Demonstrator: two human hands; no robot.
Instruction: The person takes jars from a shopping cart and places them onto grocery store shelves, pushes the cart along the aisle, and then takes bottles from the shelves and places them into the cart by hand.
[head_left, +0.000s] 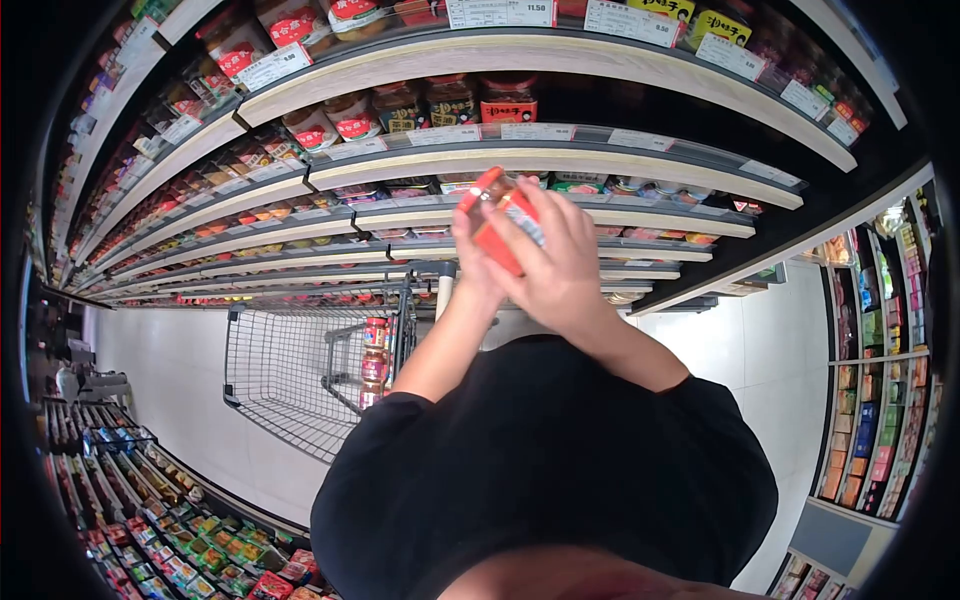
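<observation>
In front of my chest, between both hands, is a jar with a red-orange label [492, 245]. It is tilted, and part of it is hidden behind my fingers. My left hand [478, 268] supports it from the left and below. Across its right side lie the fingers of my right hand [560, 262], wrapped round it. Just beyond the hands, the shelf rack [560, 162] holds rows of jars, among them a red-labelled jar [508, 100] on the second shelf.
To my left stands a wire shopping cart [285, 365], with several red-labelled jars [375, 350] stacked at its near end. Packaged goods [215, 540] fill a shelf at the lower left. Another stocked rack [870, 400] is on the right, across the pale tiled floor [735, 330].
</observation>
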